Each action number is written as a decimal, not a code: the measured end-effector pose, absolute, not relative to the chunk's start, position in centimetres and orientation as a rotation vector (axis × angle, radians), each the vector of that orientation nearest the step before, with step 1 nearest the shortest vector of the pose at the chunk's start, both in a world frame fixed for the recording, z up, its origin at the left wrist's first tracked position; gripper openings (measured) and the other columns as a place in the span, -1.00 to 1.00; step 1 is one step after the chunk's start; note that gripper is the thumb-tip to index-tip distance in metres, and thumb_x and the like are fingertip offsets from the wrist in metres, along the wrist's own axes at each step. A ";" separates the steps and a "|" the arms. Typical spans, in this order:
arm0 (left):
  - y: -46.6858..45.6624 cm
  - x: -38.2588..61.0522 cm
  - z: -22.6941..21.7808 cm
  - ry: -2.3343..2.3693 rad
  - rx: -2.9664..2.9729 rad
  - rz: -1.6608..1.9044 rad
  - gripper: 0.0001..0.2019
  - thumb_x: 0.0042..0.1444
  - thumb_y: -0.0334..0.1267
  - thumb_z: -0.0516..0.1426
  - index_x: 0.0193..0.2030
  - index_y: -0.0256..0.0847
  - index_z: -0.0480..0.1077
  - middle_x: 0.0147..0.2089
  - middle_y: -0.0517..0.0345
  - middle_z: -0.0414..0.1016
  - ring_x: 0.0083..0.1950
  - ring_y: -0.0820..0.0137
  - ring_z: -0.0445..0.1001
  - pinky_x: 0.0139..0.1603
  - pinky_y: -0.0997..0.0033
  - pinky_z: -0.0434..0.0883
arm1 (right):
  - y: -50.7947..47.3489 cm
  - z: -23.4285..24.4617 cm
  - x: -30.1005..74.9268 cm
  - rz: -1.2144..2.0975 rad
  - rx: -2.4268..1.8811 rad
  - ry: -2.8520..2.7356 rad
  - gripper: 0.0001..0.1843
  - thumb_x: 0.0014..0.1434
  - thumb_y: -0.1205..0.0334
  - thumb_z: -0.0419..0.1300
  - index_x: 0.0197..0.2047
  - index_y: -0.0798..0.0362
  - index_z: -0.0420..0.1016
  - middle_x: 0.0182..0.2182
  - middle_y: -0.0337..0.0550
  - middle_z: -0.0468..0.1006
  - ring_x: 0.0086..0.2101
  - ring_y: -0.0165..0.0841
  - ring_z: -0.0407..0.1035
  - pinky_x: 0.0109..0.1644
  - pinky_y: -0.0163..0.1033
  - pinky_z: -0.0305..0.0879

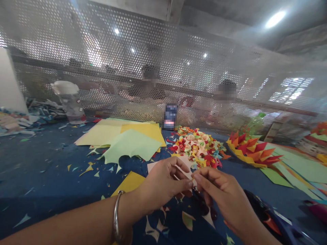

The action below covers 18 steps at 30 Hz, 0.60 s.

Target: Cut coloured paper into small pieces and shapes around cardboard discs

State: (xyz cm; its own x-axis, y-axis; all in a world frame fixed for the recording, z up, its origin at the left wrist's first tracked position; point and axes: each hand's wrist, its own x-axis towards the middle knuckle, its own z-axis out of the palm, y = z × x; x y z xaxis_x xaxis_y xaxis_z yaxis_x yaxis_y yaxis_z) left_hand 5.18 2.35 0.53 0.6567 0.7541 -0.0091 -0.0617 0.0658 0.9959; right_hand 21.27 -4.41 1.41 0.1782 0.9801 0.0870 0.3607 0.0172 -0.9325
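My left hand (pixel 166 182), with a silver bangle (pixel 117 214) on its wrist, is closed on a pale pink sheet of paper (pixel 153 166). The sheet shows behind and between its fingers. Fingertips of my right hand (pixel 221 190) are pinched together at the right end of the sheet, almost touching my left thumb. What lies in that pinch is too small to name. Below the right fingers is a dark, shiny object (pixel 213 213), mostly hidden. A yellow sheet (pixel 131 182) lies under my left forearm. Cut paper scraps (pixel 152 229) are scattered beneath both hands.
Green and yellow sheets (pixel 138 144) lie ahead, left of a heap of small paper pieces (pixel 199 143). A phone (pixel 170 116) leans against a perforated screen (pixel 114 68), people behind it. A folded-paper piece (pixel 252 149) lies right; a lidded cup (pixel 70 102) stands left.
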 end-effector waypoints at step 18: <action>2.1 4.8 0.9 0.755 1.646 0.762 -0.82 -0.08 -0.30 0.17 -0.32 -0.16 0.25 -0.36 0.21 0.43 -0.34 0.39 0.39 -0.34 0.43 0.29 | -4.6 1.5 21.2 0.800 -1.535 -1.383 -0.67 0.15 -0.04 0.21 -0.43 0.06 0.47 -0.66 -0.36 0.30 -0.71 -0.54 0.17 -0.71 -0.48 0.08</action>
State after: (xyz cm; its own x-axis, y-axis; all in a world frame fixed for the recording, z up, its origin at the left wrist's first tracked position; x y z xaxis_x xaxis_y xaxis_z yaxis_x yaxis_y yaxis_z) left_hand 4.85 2.09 0.95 0.5874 0.8037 0.0949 0.0874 -0.1796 0.9799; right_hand 21.15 -4.59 1.54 0.1675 0.9809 0.0985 0.4040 0.0229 -0.9145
